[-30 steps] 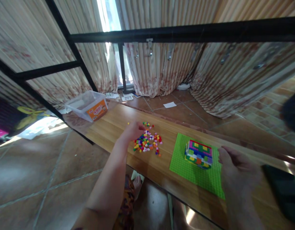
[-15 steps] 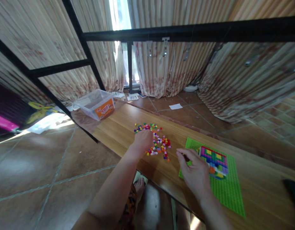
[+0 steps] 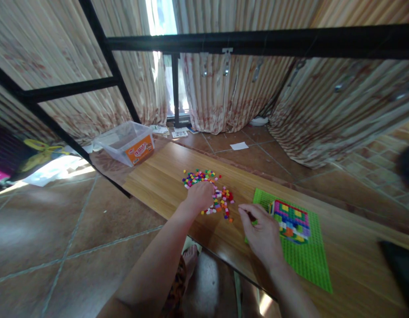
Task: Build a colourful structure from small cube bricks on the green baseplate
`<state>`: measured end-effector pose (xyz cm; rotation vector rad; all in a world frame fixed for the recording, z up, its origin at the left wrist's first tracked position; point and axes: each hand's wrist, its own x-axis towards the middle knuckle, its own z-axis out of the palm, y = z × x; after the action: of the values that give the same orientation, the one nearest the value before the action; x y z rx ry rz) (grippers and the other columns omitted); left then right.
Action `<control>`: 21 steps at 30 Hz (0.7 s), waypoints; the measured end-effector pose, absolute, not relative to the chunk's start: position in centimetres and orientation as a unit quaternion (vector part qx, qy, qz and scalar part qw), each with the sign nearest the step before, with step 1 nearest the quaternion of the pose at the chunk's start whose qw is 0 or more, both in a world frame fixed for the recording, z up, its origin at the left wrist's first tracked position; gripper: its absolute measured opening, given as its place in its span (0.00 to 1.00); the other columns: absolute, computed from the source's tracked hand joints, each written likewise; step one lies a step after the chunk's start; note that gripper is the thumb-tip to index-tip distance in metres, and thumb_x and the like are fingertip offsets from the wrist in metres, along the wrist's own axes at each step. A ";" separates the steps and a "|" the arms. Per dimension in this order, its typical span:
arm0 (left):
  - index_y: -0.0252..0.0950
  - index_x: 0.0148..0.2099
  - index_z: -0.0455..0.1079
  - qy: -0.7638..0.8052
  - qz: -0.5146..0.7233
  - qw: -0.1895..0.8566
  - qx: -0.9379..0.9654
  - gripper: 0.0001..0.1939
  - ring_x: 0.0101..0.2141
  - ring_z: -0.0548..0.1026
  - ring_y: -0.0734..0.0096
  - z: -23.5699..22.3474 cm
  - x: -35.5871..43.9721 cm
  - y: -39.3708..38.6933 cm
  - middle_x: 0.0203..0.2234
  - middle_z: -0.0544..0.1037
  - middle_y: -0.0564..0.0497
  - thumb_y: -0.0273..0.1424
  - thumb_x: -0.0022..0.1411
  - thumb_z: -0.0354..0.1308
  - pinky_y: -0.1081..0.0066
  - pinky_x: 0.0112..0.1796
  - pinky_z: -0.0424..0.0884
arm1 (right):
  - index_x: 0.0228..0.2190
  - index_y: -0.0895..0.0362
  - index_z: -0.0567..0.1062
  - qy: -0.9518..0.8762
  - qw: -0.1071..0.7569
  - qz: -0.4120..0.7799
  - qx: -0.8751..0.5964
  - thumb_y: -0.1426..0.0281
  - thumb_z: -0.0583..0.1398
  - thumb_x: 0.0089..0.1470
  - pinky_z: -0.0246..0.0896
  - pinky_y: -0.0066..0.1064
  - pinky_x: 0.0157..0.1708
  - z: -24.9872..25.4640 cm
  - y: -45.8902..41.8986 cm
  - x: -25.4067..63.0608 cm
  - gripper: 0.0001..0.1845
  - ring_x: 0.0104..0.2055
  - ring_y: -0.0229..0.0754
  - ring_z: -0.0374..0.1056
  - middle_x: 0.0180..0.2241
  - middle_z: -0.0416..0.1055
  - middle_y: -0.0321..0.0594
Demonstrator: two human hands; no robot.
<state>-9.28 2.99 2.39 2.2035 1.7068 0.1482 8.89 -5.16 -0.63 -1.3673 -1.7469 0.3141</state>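
Observation:
My left hand (image 3: 201, 195) is over the pile of small colourful building bricks (image 3: 220, 201), its fingers curled downward and pressed together. The back of that hand hides its fingertips and anything they grip. Nearer the right, my right hand (image 3: 262, 227) is closed in a pinch above the left edge of the green baseplate (image 3: 310, 265). Whatever lies between its thumb and forefinger is too small to make out. Beside its knuckles, a block of multicoloured bricks (image 3: 292, 223), with red, purple, blue and yellow rows, stands on the baseplate.
A clear plastic box (image 3: 124, 143) with an orange label stands at the far left end of the wooden bench (image 3: 167, 163). A dark flat object (image 3: 396, 269) lies at the right. Black metal bars (image 3: 244, 44) cross in front of the curtains. Paper (image 3: 239, 145) lies on the tiled floor.
The whole view has shifted slightly, so the bench and bricks sit a little further left. My left hand stays at the pile, and my right hand keeps its pinch beside the baseplate.

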 end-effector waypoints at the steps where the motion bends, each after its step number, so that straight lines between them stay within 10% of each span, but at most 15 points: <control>1: 0.34 0.33 0.76 0.597 0.062 0.175 0.780 0.08 0.41 0.77 0.59 2.3 -9.3 3.1 0.34 0.80 0.43 0.23 0.52 0.56 0.66 0.44 0.70 | 0.34 0.55 0.76 -0.694 0.438 0.136 -0.555 0.68 0.56 0.59 0.63 0.30 0.35 -0.7 -5.2 8.9 0.09 0.34 0.38 0.69 0.32 0.74 0.39; 12: 0.31 0.32 0.68 0.349 0.243 0.511 0.747 0.05 0.26 0.73 0.75 1.7 -7.2 3.1 0.24 0.77 0.52 0.23 0.50 0.59 0.76 0.29 0.67 | 0.34 0.56 0.78 -0.519 0.519 0.402 -0.547 0.61 0.63 0.49 0.64 0.32 0.35 -1.4 -3.9 8.1 0.14 0.33 0.40 0.70 0.32 0.77 0.39; 21: 0.31 0.36 0.66 0.315 0.235 0.595 0.701 0.11 0.29 0.75 0.74 2.7 -7.5 3.0 0.29 0.77 0.50 0.25 0.50 0.62 0.74 0.32 0.68 | 0.31 0.58 0.80 -0.420 0.542 0.502 -0.527 0.57 0.65 0.43 0.61 0.30 0.27 -1.3 -3.7 8.4 0.17 0.23 0.36 0.64 0.21 0.72 0.36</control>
<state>-7.50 3.00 2.69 1.6298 0.7315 0.5471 8.41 -3.72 -1.34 -1.2515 -0.9972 1.1921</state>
